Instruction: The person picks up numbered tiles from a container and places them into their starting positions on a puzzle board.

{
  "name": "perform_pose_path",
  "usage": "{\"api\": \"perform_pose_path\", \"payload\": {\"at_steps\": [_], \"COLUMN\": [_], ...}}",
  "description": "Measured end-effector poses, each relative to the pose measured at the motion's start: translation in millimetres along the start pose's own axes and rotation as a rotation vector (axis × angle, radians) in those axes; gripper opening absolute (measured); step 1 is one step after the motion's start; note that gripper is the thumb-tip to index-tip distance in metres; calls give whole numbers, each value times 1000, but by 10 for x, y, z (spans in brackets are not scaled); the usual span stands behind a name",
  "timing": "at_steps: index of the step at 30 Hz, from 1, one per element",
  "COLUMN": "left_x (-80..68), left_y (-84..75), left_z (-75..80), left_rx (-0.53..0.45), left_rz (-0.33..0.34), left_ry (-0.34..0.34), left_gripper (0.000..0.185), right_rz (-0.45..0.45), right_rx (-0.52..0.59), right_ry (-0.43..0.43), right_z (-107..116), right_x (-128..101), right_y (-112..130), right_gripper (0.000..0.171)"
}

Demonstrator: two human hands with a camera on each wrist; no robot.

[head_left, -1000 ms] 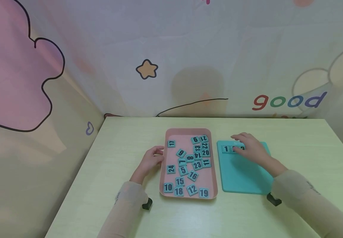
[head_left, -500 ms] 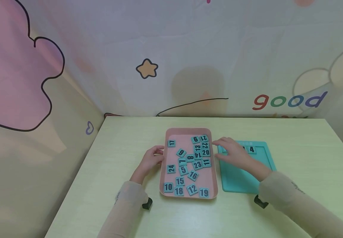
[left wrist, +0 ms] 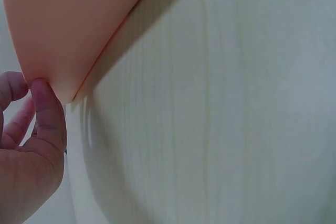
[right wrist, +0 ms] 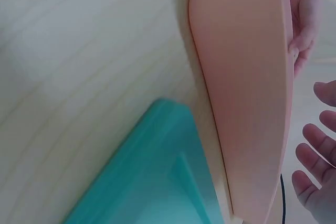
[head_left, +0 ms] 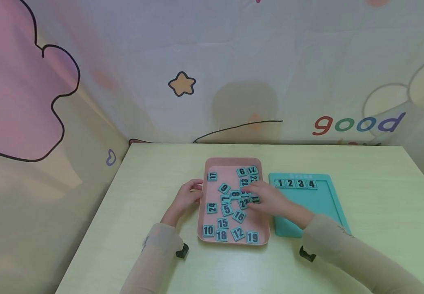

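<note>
A pink tray [head_left: 212, 241] holds several loose turquoise number tiles, lying at various angles. My left hand [head_left: 187, 198] is at its left rim; in the left wrist view, thumb and forefinger [left wrist: 46, 108] pinch the tray edge [left wrist: 63, 24]. My right hand [head_left: 270, 199] hovers over the tray's right side, fingers spread and holding nothing. It partly hides the tiles around 14, 20 and 11, near tile 23 [head_left: 243, 203]. To the right lies a teal board [head_left: 307, 208], with tiles 1, 2, 3 and 4 [head_left: 311, 184] in a row along its top.
Tray and board lie side by side on a pale wooden table [head_left: 153, 167], a narrow gap between them. My right forearm [head_left: 329, 237] crosses the board's lower part. Behind the table stands a printed backdrop [head_left: 234, 61] with a star and the word "good".
My right hand has moved left from the top row of the board to over the tray, uncovering tiles 1 to 4. My left hand has stayed at the tray's rim.
</note>
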State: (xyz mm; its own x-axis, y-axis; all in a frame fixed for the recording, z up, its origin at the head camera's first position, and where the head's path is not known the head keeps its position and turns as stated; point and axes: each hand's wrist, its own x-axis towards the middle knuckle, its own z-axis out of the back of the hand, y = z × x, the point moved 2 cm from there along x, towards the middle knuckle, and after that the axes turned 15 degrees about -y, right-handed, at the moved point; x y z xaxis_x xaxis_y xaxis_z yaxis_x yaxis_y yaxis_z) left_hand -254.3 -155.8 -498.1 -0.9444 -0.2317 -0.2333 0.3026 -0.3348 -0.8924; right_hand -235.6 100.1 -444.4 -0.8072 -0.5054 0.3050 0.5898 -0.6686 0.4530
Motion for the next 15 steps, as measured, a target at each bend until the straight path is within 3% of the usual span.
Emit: {"api": "perform_pose_path", "payload": {"at_steps": [15], "left_x": [-5], "left_y": [-6], "left_z": [-2], "left_rx": [-5], "left_rz": [9], "left_ry": [2], "left_gripper": [38], "right_rz": [10], "right_rx": [37], "right_ry": [119], "right_z": [-318], "right_x": [61], "right_y": [136], "right_gripper": [40]}}
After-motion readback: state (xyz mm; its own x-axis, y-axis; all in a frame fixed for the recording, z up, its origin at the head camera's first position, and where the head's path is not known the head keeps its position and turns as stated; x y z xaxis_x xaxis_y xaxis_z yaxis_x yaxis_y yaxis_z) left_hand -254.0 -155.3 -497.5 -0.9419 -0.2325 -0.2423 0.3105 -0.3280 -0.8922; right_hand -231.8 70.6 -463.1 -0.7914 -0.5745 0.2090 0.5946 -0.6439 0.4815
